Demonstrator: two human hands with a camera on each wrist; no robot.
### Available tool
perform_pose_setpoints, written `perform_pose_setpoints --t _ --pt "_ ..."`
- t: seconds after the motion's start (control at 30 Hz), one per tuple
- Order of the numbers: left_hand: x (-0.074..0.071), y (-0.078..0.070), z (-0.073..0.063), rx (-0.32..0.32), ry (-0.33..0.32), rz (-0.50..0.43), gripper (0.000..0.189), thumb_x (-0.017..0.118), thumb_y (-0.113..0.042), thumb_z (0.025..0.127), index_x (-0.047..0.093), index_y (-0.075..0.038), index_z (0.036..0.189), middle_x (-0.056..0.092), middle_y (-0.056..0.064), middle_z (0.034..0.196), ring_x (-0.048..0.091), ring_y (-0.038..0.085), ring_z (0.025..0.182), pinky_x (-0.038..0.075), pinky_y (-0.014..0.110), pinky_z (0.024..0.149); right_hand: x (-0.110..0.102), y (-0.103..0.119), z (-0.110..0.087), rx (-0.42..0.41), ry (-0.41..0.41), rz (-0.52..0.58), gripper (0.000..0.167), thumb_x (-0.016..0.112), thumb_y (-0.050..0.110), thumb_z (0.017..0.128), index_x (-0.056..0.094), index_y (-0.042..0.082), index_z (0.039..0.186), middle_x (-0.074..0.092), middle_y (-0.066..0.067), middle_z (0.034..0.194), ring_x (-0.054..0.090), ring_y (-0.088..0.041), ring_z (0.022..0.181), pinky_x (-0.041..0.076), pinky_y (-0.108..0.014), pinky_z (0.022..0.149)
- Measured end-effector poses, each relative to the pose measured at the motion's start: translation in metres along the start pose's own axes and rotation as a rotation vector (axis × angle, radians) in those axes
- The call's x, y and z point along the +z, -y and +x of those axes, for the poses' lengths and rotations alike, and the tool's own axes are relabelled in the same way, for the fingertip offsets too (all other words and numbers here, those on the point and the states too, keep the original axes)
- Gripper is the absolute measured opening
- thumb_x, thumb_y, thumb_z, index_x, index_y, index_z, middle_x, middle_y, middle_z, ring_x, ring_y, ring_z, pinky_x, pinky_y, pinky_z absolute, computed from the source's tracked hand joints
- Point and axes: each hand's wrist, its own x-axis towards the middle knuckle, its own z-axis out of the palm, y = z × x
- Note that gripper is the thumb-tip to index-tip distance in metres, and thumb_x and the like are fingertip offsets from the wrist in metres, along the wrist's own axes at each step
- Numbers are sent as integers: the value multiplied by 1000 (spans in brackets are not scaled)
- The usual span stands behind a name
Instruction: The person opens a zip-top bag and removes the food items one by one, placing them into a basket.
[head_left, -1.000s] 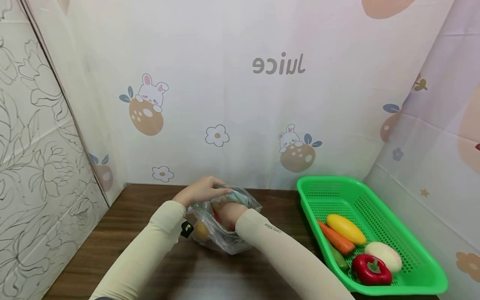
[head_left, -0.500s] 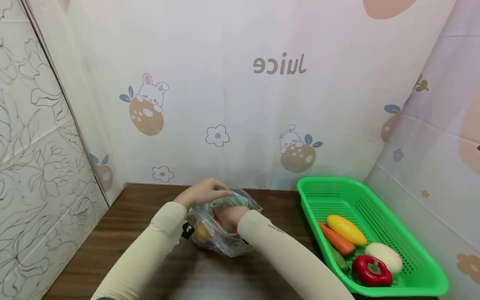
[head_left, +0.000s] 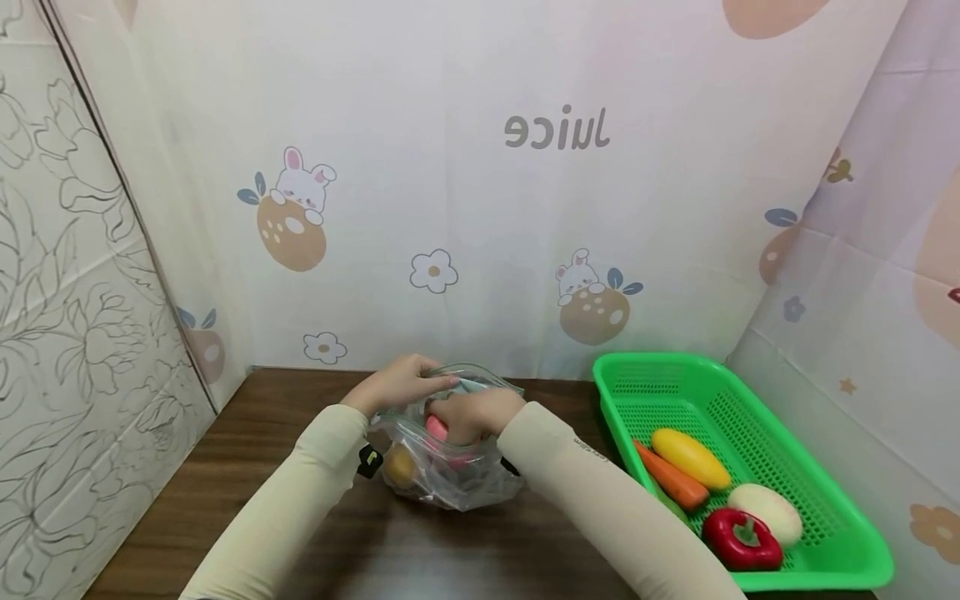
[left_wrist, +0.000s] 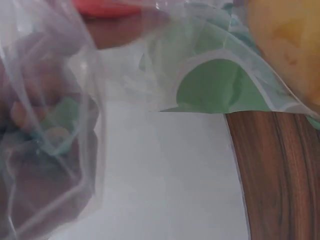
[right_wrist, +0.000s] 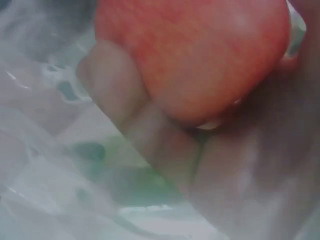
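A clear zip bag (head_left: 472, 492) stands on the wooden table with its mouth open upward. My left hand (head_left: 397, 385) grips the bag's rim at the back left, thumb along the edge, its other fingers mostly hidden. Reaching in through the mouth, my right hand (head_left: 476, 414) holds a round red fruit (right_wrist: 195, 55), its fingers curled beneath it in the right wrist view. Some of that fruit shows pink-red beside the fingers in the head view. A yellow-orange round fruit (head_left: 401, 465) lies in the bag's left side, also large in the left wrist view.
To the right, a green plastic basket (head_left: 817, 483) holds a yellow oblong piece (head_left: 690, 458), a carrot (head_left: 671, 475), a red bell pepper (head_left: 742, 539), a pale round piece (head_left: 765, 512) and a green piece (head_left: 675, 507). A printed curtain (head_left: 480, 192) hangs behind the table.
My right hand has risen slightly and shifted right within the bag's mouth, and the red fruit shows more beside its fingers. My left hand stays at the rim.
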Motion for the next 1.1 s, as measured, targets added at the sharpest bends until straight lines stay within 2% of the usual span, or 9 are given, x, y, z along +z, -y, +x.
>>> perform_pose_setpoints --t 0.07,0.17,0.27,0.4,0.47,0.6,0.77,0.97,1.1 --pt "-1 0 -1 -11 -1 -15 37 57 -51 100 69 -17 88 49 -4 70 41 12 55 44 33 63 -5 0 -6 -49 -26 -11 6 52 21 103 51 22 109 50 1 78 40 -12 59 36 -29 58" --pt "-2 0 -1 -25 -6 -32 34 57 -49 100 73 -20 95 51 -4 69 38 12 52 44 32 59 -12 -1 -14 -125 -68 -24 10 59 23 100 50 21 105 52 3 89 47 -12 73 40 -28 66" --pt "-2 -1 -1 -23 -34 -19 23 59 -35 101 75 -19 103 63 -3 80 47 11 59 46 30 63 -20 0 -25 -186 -115 4 23 68 23 93 52 22 110 53 4 101 51 -13 85 45 -28 72" --pt "-3 -1 -3 -24 -60 -5 19 58 -11 94 75 -12 104 65 1 91 52 13 70 46 30 66 -32 0 -41 -218 -189 41 46 77 26 83 55 24 123 52 6 111 53 -13 96 49 -28 75" --pt "-3 -1 -3 -33 -56 -11 21 57 -7 92 73 -11 104 64 2 89 50 14 63 46 30 60 -37 -1 -49 -212 -212 63 57 79 27 80 53 23 130 52 4 110 53 -14 97 51 -29 74" --pt "-2 -2 -3 -42 -49 -20 13 57 -11 96 71 -11 99 61 4 85 43 12 52 43 29 54 -45 -4 -61 -206 -239 109 58 81 28 79 52 24 129 51 3 110 55 -14 96 52 -28 72" --pt "-1 -3 -2 -38 -48 -12 15 62 -23 97 73 -15 103 65 2 93 43 12 48 43 29 50 -48 -12 -72 -227 -254 159 51 84 30 79 52 28 118 51 3 110 55 -14 96 52 -28 73" --pt "0 -4 -2 -23 -19 1 30 63 -42 99 71 -14 91 47 -4 65 38 10 48 38 27 49 -48 -27 -91 -222 -284 150 51 84 30 79 52 26 119 52 3 112 54 -16 100 53 -30 75" --pt "1 -5 -2 -40 3 -14 42 63 -49 97 68 -9 87 38 -6 61 36 10 47 36 27 48 -46 -41 -108 -185 -310 116 54 83 32 78 52 24 122 52 3 114 53 -18 102 53 -31 75"
